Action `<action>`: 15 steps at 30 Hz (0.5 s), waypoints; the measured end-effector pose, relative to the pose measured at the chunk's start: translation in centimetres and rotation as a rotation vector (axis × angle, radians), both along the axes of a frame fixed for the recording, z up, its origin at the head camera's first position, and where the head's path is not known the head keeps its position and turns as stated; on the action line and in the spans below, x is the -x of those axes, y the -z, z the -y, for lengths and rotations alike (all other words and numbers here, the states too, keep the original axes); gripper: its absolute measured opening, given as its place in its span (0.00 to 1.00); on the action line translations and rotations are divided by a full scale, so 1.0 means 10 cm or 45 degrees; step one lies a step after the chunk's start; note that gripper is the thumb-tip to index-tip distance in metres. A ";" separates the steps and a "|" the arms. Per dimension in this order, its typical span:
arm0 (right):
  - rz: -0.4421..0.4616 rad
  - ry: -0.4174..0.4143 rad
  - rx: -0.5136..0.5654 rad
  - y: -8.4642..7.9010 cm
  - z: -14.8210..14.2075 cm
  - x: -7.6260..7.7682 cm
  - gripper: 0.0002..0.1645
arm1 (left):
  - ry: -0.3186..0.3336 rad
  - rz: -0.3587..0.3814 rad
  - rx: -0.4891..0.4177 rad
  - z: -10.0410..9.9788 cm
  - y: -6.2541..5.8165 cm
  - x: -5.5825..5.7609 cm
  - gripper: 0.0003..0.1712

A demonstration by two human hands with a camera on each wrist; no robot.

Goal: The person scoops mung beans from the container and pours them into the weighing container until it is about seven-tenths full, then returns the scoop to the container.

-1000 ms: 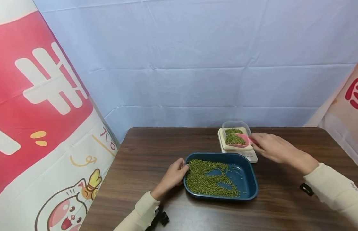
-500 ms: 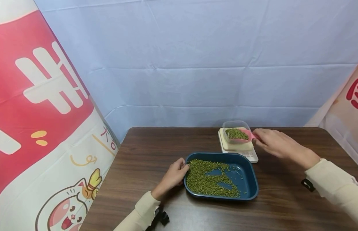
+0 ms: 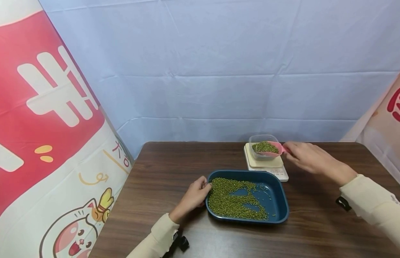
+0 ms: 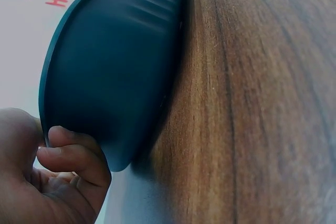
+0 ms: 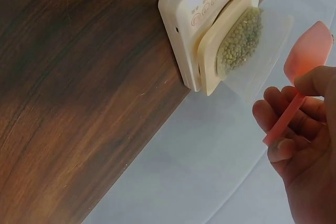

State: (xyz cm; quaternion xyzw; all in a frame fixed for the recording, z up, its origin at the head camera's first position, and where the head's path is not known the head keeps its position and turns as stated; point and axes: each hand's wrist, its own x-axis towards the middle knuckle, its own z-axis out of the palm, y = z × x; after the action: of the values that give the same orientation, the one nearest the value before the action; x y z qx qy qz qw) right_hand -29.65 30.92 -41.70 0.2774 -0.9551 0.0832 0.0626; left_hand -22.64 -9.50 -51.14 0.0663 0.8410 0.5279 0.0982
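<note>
My right hand (image 3: pixel 311 157) grips the handle of a pink scoop (image 5: pixel 310 51) at the back right of the table. In the head view the scoop overlaps the clear plastic container (image 3: pixel 263 137), with green beans showing at its mouth. In the right wrist view the scoop is above the container's rim, and beans (image 5: pixel 241 40) lie in the container's bottom. My left hand (image 3: pixel 195 193) pinches the left rim of a dark blue tray (image 3: pixel 280 200), its thumb at the rim and curled fingers (image 4: pixel 79 156) against the outside wall.
The container stands on a white kitchen scale (image 3: pixel 279 174) with a cream platform, just behind the tray. Green beans (image 3: pixel 232 208) cover mostly the tray's left part. A pale cloth (image 3: pixel 200 89) hangs behind the table's back edge, with a printed banner (image 3: pixel 58 143) at left.
The scoop moved from low over the container's front to a little farther back and right. The right hand shifted slightly with it. Left hand and tray stayed put.
</note>
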 end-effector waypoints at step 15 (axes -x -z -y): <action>-0.021 0.024 -0.024 0.00 -0.05 0.09 0.04 | 0.005 0.026 -0.007 0.00 -0.02 0.00 0.13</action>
State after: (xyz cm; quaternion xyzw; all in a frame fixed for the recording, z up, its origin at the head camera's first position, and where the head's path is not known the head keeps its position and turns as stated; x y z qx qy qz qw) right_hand -30.53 31.42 -41.71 0.2698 -0.9578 0.0715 0.0685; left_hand -22.60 -9.51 -50.97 0.0626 0.8384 0.5307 0.1077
